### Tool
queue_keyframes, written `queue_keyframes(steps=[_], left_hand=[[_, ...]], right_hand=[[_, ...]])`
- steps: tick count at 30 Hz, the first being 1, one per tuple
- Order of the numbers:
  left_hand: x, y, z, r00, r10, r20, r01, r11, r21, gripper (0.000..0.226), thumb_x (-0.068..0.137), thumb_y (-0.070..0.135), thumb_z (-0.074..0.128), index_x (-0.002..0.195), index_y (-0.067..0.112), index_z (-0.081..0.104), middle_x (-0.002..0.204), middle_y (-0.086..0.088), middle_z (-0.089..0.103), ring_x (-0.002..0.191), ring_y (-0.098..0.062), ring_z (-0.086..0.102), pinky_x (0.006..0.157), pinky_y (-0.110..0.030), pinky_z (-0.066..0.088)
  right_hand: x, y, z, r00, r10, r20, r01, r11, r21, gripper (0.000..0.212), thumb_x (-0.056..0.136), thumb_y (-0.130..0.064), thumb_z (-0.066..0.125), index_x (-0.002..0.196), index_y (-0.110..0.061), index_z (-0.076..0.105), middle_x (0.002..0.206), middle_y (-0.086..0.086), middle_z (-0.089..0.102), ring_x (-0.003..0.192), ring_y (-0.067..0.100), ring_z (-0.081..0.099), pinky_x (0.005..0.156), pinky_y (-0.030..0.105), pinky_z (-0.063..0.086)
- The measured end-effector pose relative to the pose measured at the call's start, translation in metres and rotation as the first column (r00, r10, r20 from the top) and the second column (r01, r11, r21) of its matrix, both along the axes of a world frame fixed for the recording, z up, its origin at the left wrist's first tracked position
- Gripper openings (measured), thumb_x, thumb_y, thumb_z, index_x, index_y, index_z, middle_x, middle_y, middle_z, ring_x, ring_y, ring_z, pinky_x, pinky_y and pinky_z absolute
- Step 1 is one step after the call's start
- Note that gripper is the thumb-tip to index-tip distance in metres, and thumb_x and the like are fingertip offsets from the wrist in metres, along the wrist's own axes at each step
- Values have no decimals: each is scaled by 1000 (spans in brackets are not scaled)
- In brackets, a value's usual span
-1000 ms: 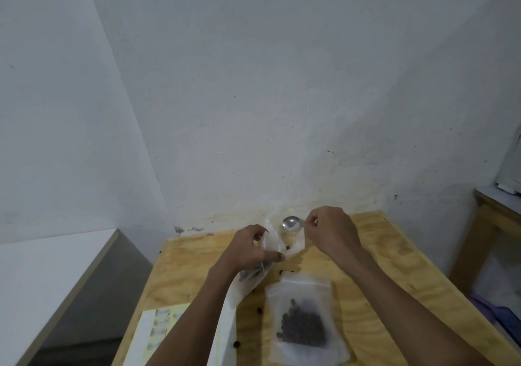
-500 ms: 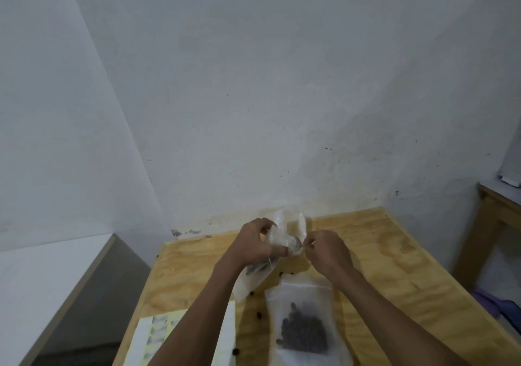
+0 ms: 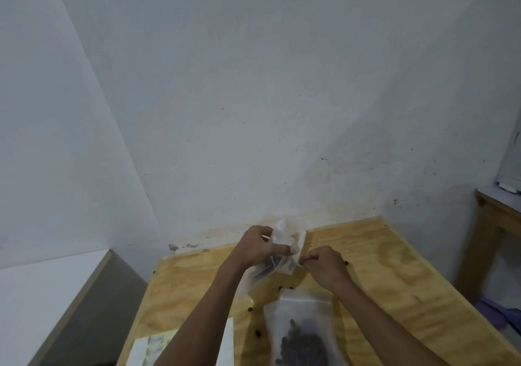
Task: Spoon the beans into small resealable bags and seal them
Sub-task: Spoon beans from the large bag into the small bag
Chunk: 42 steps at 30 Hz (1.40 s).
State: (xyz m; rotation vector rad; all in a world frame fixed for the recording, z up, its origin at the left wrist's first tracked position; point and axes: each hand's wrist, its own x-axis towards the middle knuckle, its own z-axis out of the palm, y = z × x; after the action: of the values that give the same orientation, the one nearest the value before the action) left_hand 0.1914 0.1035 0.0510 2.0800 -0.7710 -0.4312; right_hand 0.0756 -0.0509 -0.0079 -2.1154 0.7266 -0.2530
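Holding a small bag (image 3: 283, 255) at the frame's lower middle, the left hand (image 3: 255, 248) grips it; the right hand (image 3: 324, 265) pinches its edge. Tipping could spill beans (image 3: 262, 271) onto the table (image 3: 380, 267)

Held bag (image 3: 284, 248): small clear resealable plastic, lifted off the wooden table (image 3: 380, 264) near its far edge, mouth up and tilted, top flaps spread. Left hand (image 3: 255, 248) grips its left side, thumb across the front. Right hand (image 3: 324, 265) pinches the right edge of the mouth. Dark contents show low inside it, behind the left hand.

Second bag (image 3: 303, 329): same type, flat on the table, nearer than the held bag, dark beans (image 3: 303, 346) piled in its lower half.

Loose beans (image 3: 257, 331) scattered on the table around the flat bag.

Spoon: can't make it out.
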Motion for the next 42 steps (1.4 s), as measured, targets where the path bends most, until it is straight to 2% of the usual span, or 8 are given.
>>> queue_keyframes(steps=[5, 10, 14, 19, 23, 26, 34, 42], left_hand=[[7, 18, 1, 1000, 23, -12, -22, 1000, 19, 51, 56, 51, 88, 95, 19, 80, 92, 4, 79, 84, -15, 74, 81, -42, 60], [10, 38, -6, 998, 40, -54, -39, 999, 22, 36, 63, 41, 89, 92, 21, 81, 90, 4, 79, 86, -16, 75, 87, -42, 59], [5, 35, -5, 998, 37, -55, -38, 999, -4, 50, 56, 51, 85, 96, 22, 81, 93, 4, 79, 89, -17, 74, 89, -44, 60], [1, 32, -7, 999, 29, 19, -31, 996, 86, 64, 60, 49, 90, 114, 20, 72, 108, 8, 71, 97, -14, 66, 73, -28, 56], [1, 40, -19, 995, 38, 91, -53, 985, 165, 75, 60, 45, 92, 126, 26, 63, 118, 10, 60, 103, -7, 58, 71, -21, 50], [-4, 44, -24, 993, 45, 108, -61, 986, 155, 74, 60, 38, 92, 125, 27, 61, 121, 8, 58, 104, -8, 58, 73, -22, 51], [-17, 42, -26, 977, 118, 175, -121, 993, 6, 79, 59, 47, 93, 127, 27, 57, 125, 8, 56, 112, -14, 56, 75, -21, 48], [-22, 54, -17, 970, 209, 123, -192, 971, -141, 76, 54, 53, 89, 119, 27, 61, 122, 9, 61, 110, -12, 60, 73, -19, 48]], right_hand=[[5, -10, -8, 988, -128, -82, 136, 985, 107, 27, 80, -17, 73, 55, -14, 63, 55, 2, 57, 53, 14, 49, 52, 26, 34], [-1, 1, 1, 993, -89, -73, 74, 980, -182, 23, 90, -15, 60, 80, -14, 80, 79, 2, 76, 68, 14, 69, 55, 25, 48], [1, 19, 15, 993, -56, -108, 20, 951, -308, 27, 94, -15, 58, 70, -20, 66, 70, -2, 65, 60, 14, 57, 51, 24, 42], [1, 8, 16, 981, -172, -87, 186, 964, 191, 35, 85, -8, 67, 51, -13, 57, 50, -3, 44, 45, 13, 35, 46, 23, 27], [-7, -4, 21, 975, -222, -22, 213, 900, 381, 22, 80, -5, 63, 92, 7, 76, 59, 5, 43, 51, 17, 29, 48, 31, 23], [-12, -6, 37, 983, -172, 65, 144, 941, 308, 28, 83, -8, 66, 58, -10, 53, 56, 5, 34, 47, 17, 22, 54, 35, 23], [-14, 4, 83, 991, 61, 120, -59, 998, -13, 24, 82, -15, 70, 67, 3, 70, 68, 19, 67, 57, 17, 59, 55, 28, 40], [-25, 19, 101, 989, 43, 145, 3, 953, -302, 22, 91, -15, 62, 84, -23, 82, 85, -9, 76, 71, 10, 70, 62, 30, 60]])
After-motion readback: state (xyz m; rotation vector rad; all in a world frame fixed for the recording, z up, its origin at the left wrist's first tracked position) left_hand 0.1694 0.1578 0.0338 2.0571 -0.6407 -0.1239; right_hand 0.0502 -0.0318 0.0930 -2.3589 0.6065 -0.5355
